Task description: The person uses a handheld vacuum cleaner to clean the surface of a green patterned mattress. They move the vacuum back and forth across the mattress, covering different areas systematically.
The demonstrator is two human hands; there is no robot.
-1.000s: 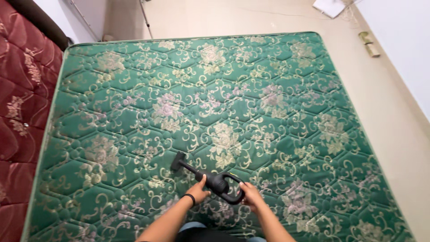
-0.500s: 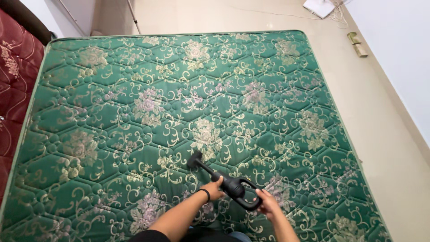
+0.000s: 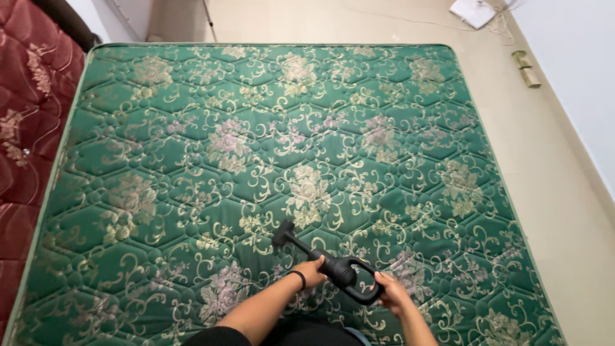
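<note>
Quilted green mattress (image 3: 192, 128) filling most of the view, satin-like cover stitched in hexagon tufts, pale gold scrolls and faded pink-grey flowers woven in, thin piped edge all round. Lying flat on a smooth beige floor (image 3: 564, 192). At 6 o'clock, low on the mattress: small black handheld vacuum (image 3: 343, 271), matte plastic, rounded body with a loop handle at its rear and a slim rigid tube running out toward 10 o'clock. Flat wedge-shaped nozzle (image 3: 282, 234) pressed to the fabric just below a gold flower. Left hand (image 3: 310, 273), thin black band at the wrist, curled over the front of the body where the tube begins. Right hand (image 3: 392, 293) closed round the back of the loop handle. At 9 o'clock, touching the mattress edge: maroon quilted mattress (image 3: 25, 128) with gold floral pattern and button tufts. At 1 o'clock on the floor: white flat box (image 3: 473, 10) with thin cables, and near the white wall a small olive-green cylinder-like object (image 3: 526, 68), kind not clear.
</note>
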